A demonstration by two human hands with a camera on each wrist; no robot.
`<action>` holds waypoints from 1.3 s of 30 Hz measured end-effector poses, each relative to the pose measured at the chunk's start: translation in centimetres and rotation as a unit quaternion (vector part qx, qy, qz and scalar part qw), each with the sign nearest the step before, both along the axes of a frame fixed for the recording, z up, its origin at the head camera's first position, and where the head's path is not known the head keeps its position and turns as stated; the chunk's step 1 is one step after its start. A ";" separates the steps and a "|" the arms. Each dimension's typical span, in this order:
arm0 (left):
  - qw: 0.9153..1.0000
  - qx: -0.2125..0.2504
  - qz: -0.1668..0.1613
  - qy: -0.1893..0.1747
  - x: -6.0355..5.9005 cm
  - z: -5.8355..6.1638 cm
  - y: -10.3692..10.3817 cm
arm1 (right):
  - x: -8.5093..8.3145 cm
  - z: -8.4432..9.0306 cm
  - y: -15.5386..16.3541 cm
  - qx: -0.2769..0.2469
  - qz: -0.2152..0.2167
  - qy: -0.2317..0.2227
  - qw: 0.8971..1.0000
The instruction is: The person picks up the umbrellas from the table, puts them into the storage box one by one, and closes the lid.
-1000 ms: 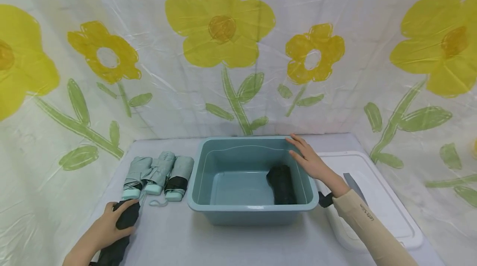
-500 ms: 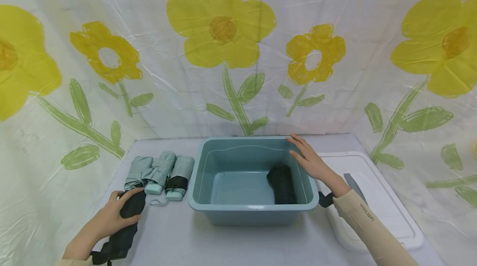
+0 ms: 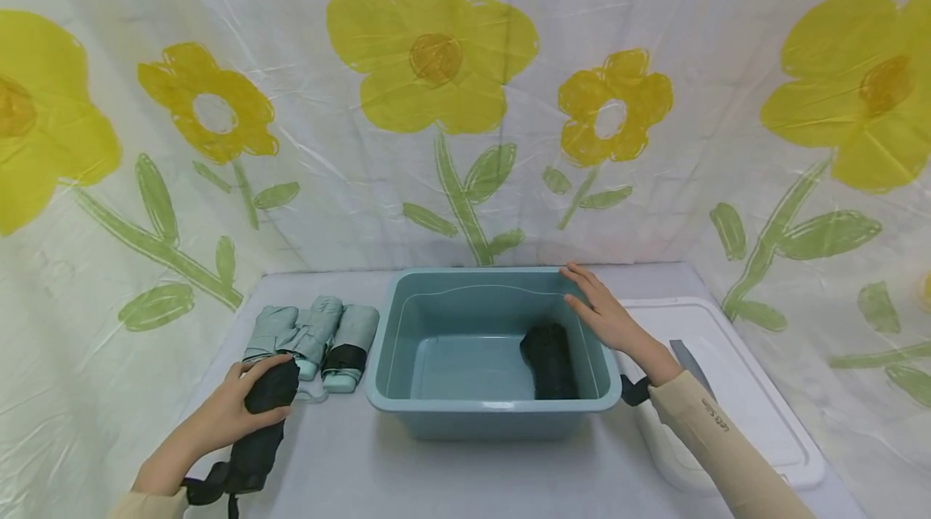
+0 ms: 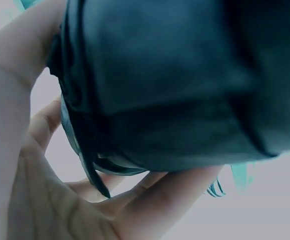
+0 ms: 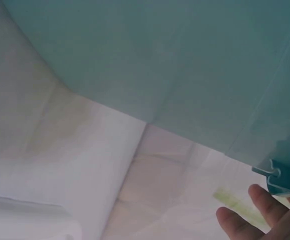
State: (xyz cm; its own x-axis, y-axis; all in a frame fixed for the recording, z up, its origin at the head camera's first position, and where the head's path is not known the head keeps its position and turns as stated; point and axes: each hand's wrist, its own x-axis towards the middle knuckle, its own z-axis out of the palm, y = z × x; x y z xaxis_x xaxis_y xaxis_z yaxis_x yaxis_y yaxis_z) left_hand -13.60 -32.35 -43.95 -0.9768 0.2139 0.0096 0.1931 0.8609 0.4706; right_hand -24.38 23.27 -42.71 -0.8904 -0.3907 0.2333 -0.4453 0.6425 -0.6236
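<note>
Left grip clasps my black umbrella; right rests flat on tub (one inside, three waiting).

Head view: bright, even, diffuse lighting; focus is sharp throughout. Shadows are soft and faint, one lying under the basin toward the table front edge. The flowered backdrop bows at the frame edges from wide-angle distortion. Both wrist views are dimmer, blue-tinted and blurred; the black umbrella fills the left one, out of focus.
</note>
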 end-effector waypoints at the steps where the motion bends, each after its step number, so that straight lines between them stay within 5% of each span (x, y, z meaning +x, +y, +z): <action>1: 1.000 0.002 -0.001 0.003 -0.1 0.1 0.1 | 0.0 0.0 0.0 0.000 0.000 0.000 1.000; 26: 0.997 0.040 0.016 0.057 -2.1 0.7 2.5 | 0.1 0.0 -0.1 0.010 -0.008 -0.006 1.000; 39: 0.997 0.059 0.019 0.051 -2.8 1.7 4.0 | 0.1 0.0 -0.2 0.004 -0.007 -0.003 1.000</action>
